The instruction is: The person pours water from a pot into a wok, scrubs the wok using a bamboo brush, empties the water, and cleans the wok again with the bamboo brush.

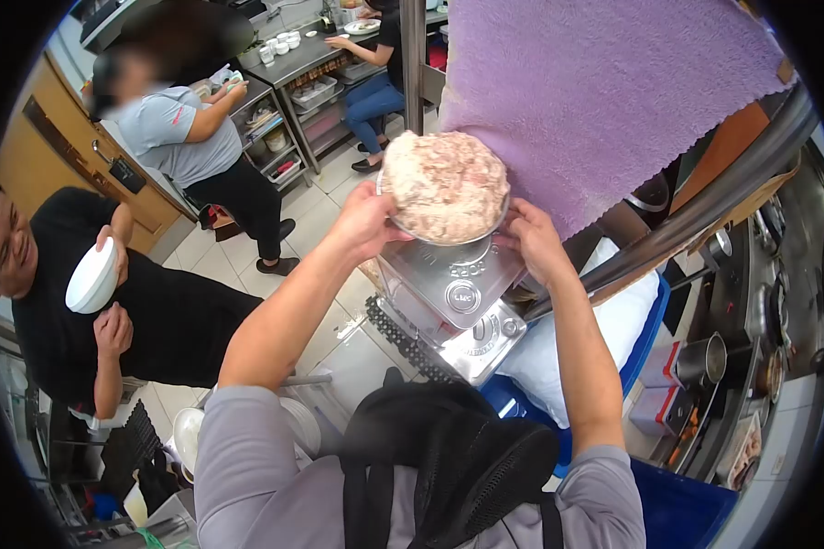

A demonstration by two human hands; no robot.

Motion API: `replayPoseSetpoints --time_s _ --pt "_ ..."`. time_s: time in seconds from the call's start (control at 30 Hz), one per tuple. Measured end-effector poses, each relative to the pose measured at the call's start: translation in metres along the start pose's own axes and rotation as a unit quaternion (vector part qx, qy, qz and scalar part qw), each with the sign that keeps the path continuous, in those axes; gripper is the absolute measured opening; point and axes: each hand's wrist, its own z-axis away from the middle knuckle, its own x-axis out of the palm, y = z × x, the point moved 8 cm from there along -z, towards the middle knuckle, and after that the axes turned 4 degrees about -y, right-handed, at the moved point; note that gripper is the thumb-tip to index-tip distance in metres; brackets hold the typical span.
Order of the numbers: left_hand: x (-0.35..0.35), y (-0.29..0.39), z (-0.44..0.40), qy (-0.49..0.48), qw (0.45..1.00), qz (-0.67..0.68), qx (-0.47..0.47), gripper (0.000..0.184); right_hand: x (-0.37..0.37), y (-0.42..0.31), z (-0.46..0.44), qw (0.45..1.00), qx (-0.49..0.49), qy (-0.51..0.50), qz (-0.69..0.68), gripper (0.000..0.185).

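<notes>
A round metal bowl (444, 242) heaped with pale pink minced meat (444, 183) is held up in front of me. My left hand (371, 221) is closed on its left rim, thumb at the side. At the right rim my right hand (529, 238) grips the bowl with bent fingers. Beneath the bowl are shiny metal lids (458, 288) with round embossed marks, partly hidden by it. Close behind my right hand hangs a purple towel (604, 101).
A co-worker in black at left holds a white bowl (93, 277). Another person in a grey shirt (178, 128) stands farther back, and a third sits by the steel counter (293, 62). A blue tub (645, 320) with a white bag (586, 352) is below my right arm.
</notes>
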Motion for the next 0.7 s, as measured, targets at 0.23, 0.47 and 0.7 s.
replayPoseSetpoints --time_s 0.23,0.47,0.7 --pt "-0.11 0.01 0.068 0.113 0.989 0.091 0.036 0.026 0.064 -0.026 -0.046 0.866 -0.126 -0.098 0.475 0.049" --pt "-0.184 0.021 0.09 0.222 0.95 0.147 0.166 0.004 0.088 -0.025 -0.065 0.812 0.019 -0.235 0.534 0.027" --pt "-0.256 -0.009 0.056 0.209 0.95 0.126 0.195 0.012 0.088 -0.014 -0.014 0.894 0.032 -0.079 0.44 0.035"
